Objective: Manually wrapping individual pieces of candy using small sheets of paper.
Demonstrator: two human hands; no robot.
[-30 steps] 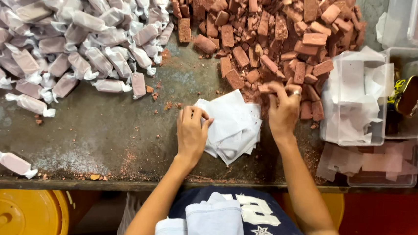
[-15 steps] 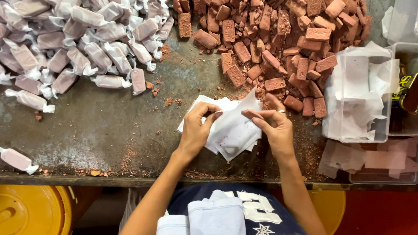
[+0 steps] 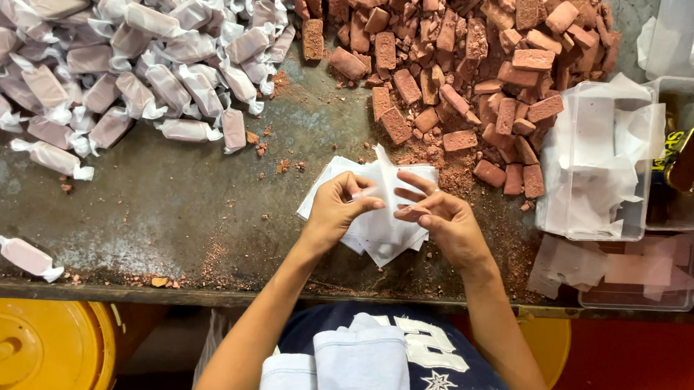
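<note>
A worn, stained grey metal tabletop (image 3: 159, 206) spreads under the hands; nearer the person than the hands, a red floor (image 3: 643, 379) shows.

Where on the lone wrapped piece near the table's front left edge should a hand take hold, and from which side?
Grip the lone wrapped piece across its thick middle, coming from above. It lies flat on the metal table, apart from the wrapped pile, so its long sides are free. The twisted paper ends look thin and would probably slip or untwist. Both the left hand and right hand are busy with paper sheets.
</note>
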